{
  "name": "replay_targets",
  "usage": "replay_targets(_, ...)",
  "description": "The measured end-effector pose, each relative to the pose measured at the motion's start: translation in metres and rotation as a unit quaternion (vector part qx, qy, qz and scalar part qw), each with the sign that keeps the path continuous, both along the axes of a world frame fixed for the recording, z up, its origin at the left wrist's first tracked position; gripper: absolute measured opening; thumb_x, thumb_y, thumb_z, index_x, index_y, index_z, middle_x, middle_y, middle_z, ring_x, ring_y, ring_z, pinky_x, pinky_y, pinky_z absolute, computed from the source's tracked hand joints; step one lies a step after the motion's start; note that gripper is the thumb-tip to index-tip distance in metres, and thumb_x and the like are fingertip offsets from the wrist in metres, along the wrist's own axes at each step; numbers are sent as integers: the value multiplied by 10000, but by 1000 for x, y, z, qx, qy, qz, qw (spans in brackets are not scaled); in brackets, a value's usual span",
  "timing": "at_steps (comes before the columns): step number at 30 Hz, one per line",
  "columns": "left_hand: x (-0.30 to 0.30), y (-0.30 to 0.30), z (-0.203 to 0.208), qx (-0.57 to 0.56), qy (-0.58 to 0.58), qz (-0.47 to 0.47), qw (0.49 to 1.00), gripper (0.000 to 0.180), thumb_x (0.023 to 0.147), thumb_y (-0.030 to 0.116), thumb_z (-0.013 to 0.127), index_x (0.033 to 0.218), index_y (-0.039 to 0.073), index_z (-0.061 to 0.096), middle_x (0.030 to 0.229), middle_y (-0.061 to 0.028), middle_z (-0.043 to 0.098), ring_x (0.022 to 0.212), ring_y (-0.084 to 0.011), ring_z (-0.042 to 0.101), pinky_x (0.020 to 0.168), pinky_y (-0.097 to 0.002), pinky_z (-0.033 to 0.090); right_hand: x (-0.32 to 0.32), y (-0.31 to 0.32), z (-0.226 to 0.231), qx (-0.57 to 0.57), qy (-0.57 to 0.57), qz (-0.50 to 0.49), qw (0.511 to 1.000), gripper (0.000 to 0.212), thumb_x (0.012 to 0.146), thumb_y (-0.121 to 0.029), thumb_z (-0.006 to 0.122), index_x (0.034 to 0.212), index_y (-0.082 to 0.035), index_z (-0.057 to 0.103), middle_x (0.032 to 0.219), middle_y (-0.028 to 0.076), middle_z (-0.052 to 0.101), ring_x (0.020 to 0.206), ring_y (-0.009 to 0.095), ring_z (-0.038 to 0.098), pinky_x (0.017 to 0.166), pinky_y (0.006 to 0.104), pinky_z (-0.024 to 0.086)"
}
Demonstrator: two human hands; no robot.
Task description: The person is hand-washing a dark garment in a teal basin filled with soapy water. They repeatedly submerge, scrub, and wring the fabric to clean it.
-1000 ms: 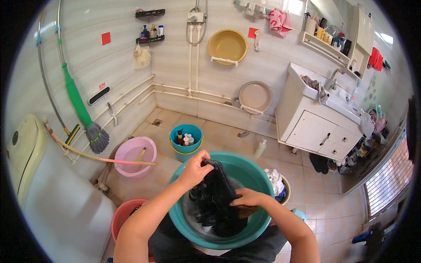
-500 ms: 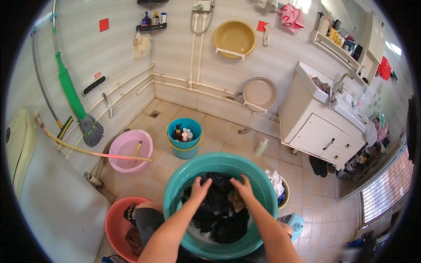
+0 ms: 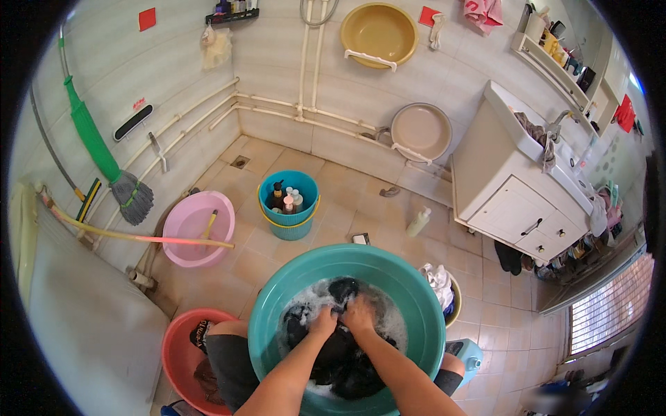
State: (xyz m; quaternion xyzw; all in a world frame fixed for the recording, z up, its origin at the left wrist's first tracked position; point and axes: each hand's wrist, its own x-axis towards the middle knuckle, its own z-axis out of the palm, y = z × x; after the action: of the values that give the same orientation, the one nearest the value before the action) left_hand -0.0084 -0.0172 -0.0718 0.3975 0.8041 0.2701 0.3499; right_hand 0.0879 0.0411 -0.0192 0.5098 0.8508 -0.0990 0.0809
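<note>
A large teal basin [image 3: 267, 298] stands between my knees, holding sudsy water and soaked black cloth [image 3: 340, 347]. Both my hands are down in it, close together near the middle. My left hand [image 3: 324, 323] is closed on the wet cloth. Just to its right, my right hand [image 3: 359, 313] also grips the cloth, its fingertips partly hidden in fabric and foam. White suds float around the cloth, mostly along the far side. A dark bunch of fabric pokes up beyond my hands.
Left of the basin sit a red tub [image 3: 182, 347] with dark clothes and a pink basin [image 3: 187, 243] under a hose. Beyond is a blue bucket [image 3: 291, 225] of bottles. At right are a clothes-filled bucket [image 3: 454, 305], a light-blue jug [image 3: 472, 357] and a pump bottle [image 3: 419, 222].
My hands have come together and pushed down into the cloth. More foam shows around it. The brown lump by my right hand is out of sight. The view has tilted downward.
</note>
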Motion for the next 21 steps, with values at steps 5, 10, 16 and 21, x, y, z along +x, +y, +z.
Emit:
replay_targets(5, -15, 14, 23, 94, -193, 218, 952, 415, 606, 161, 733, 958, -1, 583, 967, -145, 595, 903, -281, 565, 758, -372, 451, 37, 21, -47, -154, 392, -185, 888, 521, 682, -249, 674, 1115, -30, 484, 1164, 189, 407, 998, 396, 442, 831, 455, 392)
replay_targets(10, -27, 5, 34, 146, -373, 400, 825, 446, 634, 94, 729, 1019, -26, 540, 1006, -108, 569, 916, -242, 537, 813, -338, 410, 19, -18, 30, -16, 206, 32, 978, 638, 671, -150, 673, 1233, -136, 372, 1208, 190, 383, 1086, 380, 406, 904, 425, 375)
replay_targets(16, -24, -2, 10, 22, -336, 465, 819, 464, 727, 200, 657, 1108, -5, 487, 1084, -112, 533, 976, -271, 508, 851, -352, 391, 22, 21, -5, -217, 234, -176, 931, 638, 718, -168, 653, 1266, -56, 348, 1150, 197, 483, 992, 338, 504, 834, 424, 423)
replay_targets(21, -28, 2, 57, 148, -704, 294, 629, 400, 761, 369, 604, 997, 48, 564, 906, -86, 594, 836, -253, 566, 791, -375, 441, -10, -23, 27, -183, 396, -82, 896, 643, 667, -274, 655, 1236, -114, 401, 996, 137, 591, 754, 282, 602, 681, 358, 474)
